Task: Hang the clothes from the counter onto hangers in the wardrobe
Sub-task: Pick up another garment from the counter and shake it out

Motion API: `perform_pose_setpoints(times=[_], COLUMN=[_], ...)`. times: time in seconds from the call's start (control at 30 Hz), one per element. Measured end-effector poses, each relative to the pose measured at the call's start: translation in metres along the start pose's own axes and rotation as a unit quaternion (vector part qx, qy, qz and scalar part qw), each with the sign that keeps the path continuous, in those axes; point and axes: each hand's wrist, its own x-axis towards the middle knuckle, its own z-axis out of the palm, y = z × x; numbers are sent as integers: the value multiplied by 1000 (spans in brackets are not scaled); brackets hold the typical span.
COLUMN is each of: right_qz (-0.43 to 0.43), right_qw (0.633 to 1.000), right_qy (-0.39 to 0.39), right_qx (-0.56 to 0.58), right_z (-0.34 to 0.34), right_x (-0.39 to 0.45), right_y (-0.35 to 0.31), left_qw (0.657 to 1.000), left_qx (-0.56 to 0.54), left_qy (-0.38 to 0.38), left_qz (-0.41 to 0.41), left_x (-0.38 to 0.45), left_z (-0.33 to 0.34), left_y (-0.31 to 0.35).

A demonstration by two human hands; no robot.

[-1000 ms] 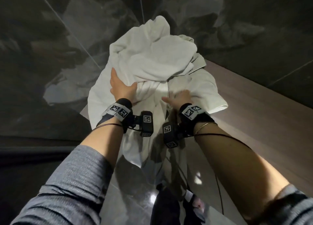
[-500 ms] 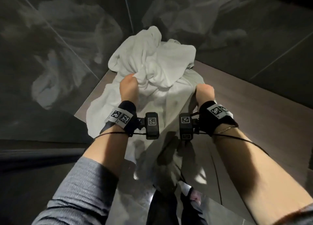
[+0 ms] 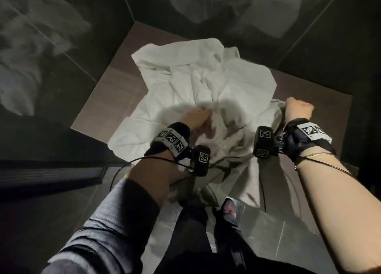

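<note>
Both hands' grip on one garment [image 3: 206, 83]

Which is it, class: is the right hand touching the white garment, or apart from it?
Touching. The head view shows the right hand closed around a bunched edge of the white garment.

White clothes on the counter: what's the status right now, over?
Left hand on the white clothes, grip unclear. Right hand grips their edge. Clothes on the counter, part hanging off. No hanger in view.
</note>
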Motion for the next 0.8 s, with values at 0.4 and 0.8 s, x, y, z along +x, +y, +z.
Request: perform_pose_setpoints(times=[0.4, 0.8], right_qz=[-124, -268], right_qw=[990, 954], right_qy=[-59, -134], right_qx=[30, 22], right_z=[59, 95], right_x=[-35, -74], right_y=[-21, -18], left_qw=[930, 980], left_qx=[10, -198], left_qy=[357, 13], left_qz=[82, 15], left_x=[11, -6], left_z=[-104, -61], left_y=[6, 29])
